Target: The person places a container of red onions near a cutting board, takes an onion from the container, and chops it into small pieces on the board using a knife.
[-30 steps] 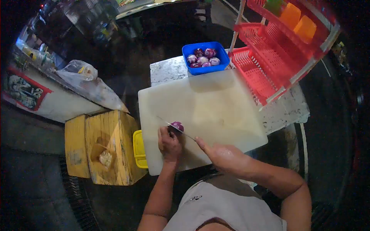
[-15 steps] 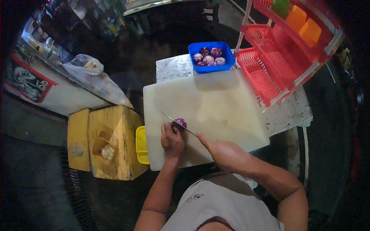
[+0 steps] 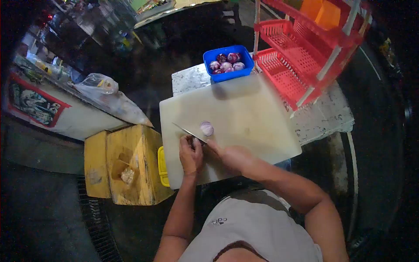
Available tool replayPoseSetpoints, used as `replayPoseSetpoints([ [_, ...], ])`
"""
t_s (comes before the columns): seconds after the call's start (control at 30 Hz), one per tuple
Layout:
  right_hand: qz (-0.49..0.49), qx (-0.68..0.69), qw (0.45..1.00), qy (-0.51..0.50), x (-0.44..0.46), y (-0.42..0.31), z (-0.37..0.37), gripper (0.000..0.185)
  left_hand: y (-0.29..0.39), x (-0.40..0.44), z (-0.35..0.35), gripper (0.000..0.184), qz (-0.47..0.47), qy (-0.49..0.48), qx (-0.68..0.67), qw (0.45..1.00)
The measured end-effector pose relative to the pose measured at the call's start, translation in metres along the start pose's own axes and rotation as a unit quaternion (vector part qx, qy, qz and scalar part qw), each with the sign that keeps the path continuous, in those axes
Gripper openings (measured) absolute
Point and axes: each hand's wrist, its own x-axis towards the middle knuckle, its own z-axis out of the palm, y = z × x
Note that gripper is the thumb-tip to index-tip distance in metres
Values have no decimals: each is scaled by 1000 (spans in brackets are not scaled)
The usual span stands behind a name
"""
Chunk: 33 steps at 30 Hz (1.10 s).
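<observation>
My right hand (image 3: pixel 231 156) is closed round the handle of a knife (image 3: pixel 188 132), whose blade points up and left over the white cutting board (image 3: pixel 244 118). Just below the blade, my left hand (image 3: pixel 190 156) pinches a dark piece of onion, mostly hidden by the fingers and the knife. A pale purple onion piece (image 3: pixel 207 128) lies on the board beyond the blade, touched by neither hand. Several purple onions (image 3: pixel 226 66) sit in a blue container (image 3: pixel 228 76) at the board's far edge.
A red tiered rack (image 3: pixel 297 65) stands at the back right. Left of the board are a yellow lid (image 3: pixel 163 166) and yellow boxes (image 3: pixel 135 148), with a bag of pale pieces (image 3: pixel 127 175) on one. Behind them, a plastic bag (image 3: pixel 109 96) rests beside a white counter (image 3: pixel 70 111).
The onion under the blade has been parted, and a pale piece now lies apart on the board. The knife has come down nearer my left fingers. The camera view has shifted.
</observation>
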Motion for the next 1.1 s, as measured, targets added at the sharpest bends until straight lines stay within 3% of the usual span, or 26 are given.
replayPoseSetpoints([
  [0.07,-7,-16,1000,12,5,9,4,56,8,0,-4,34,-6,-20,12,1000],
  [0.13,17,72,997,10,9,21,9,60,15,0,-7,42,-14,-40,23,999],
  [0.27,13,100,995,9,14,51,26,56,12,4,-10,54,63,-111,46,991],
  [0.33,-37,129,989,55,3,54,18,31,15,9,-16,57,89,-136,35,986],
  [0.4,-44,132,988,67,-9,55,6,27,18,15,-28,55,185,-176,85,963],
  [0.43,-49,134,987,78,-15,55,1,25,15,22,-35,55,184,-177,86,963],
  [0.5,-26,143,986,84,-23,55,-1,24,9,33,-45,53,250,-306,146,907],
  [0.53,-2,150,984,91,-26,55,-3,23,6,33,-46,53,247,-306,147,907],
  [0.6,18,141,987,73,-30,54,-8,21,-5,33,-47,35,403,-196,180,875],
  [0.63,41,133,988,59,-31,53,-10,19,-14,30,-49,35,403,-197,184,875],
  [0.7,37,128,990,53,-37,51,-12,23,-29,19,-56,28,205,-61,155,965],
  [0.73,36,118,991,47,-40,50,-12,27,-9,16,-55,28,205,-66,157,964],
  [0.8,44,118,991,46,-46,41,-15,26,30,6,-46,28,-59,-79,88,991],
  [0.83,46,112,992,46,-48,39,-15,26,27,6,-41,28,-65,-79,89,991],
  [0.9,32,93,995,33,-47,38,-14,31,18,14,-32,34,27,-157,122,980],
  [0.97,24,74,997,29,-48,42,-12,37,12,29,-32,35,31,-185,92,978],
  [1.03,-16,107,985,136,-57,48,-4,58,-4,46,-38,37,153,-299,5,942],
  [1.07,-10,110,984,137,-60,49,-7,58,-8,50,-41,37,154,-306,3,940],
  [1.1,11,74,994,77,-63,46,-18,66,-11,53,-44,38,120,-319,13,940],
])
